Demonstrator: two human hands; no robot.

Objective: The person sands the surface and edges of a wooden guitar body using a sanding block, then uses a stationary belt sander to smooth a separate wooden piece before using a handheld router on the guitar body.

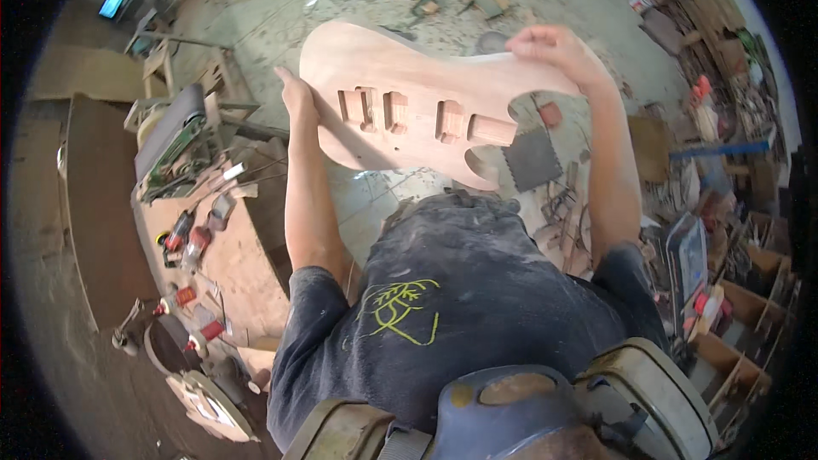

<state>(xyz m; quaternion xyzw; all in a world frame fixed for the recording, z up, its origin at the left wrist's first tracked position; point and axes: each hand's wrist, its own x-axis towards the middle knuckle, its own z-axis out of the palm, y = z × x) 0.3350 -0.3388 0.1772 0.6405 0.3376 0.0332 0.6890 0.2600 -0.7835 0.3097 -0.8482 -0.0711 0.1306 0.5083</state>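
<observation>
Jutting up from the lower edge of the head view, a blue-grey respirator mask [494, 417] with beige filter canisters [673, 396] is sitting nearest the camera, and a dusty dark T-shirt [511, 281] with a yellow-green line drawing is covering the person's torso behind it. Beyond the chest, two bare hands are holding up an unpainted pale wooden electric-guitar body [409, 77], its face with routed cavities showing to the camera. The left hand [296, 98] is grasping the rounded end at its edge, most of its fingers hiding behind the wood. The right hand [554, 51], slightly blurred, is grasping the longer horn, its fingers curving over the edge. To the left, a pale wooden workbench [247, 243] is bearing red-and-grey power tools [196, 247]. Below the guitar body, a dark-grey square mat [532, 160] is lying on the dusty floor [281, 17], while brown wooden boards [720, 13] are leaning or lying stacked at upper right.
</observation>
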